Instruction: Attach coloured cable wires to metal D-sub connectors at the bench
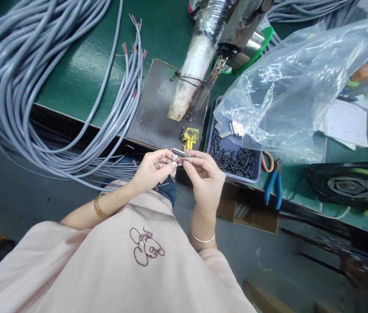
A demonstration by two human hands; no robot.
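My left hand (153, 171) and my right hand (206, 176) meet just off the bench's front edge. Both pinch thin coloured wires (177, 159) between thumb and fingers. A metal multi-pin connector (180, 152) lies right behind the fingertips; whether a finger touches it I cannot tell. Beyond it, a small yellow holder (189, 138) sits at the front of a dark board (154, 108). Over that board hang a whitish wrapped tube (187, 82) and a narrow metal piece (208, 87) beside it. The wire ends are partly hidden by my fingers.
Thick grey cable coils (14, 82) cover the left, their stripped ends on the green bench (87, 65). On the right are a blue tray (257, 176) of small black tubes, a plastic bag (278, 87) over it, blue-handled pliers (273, 187) and a black fan (349, 187).
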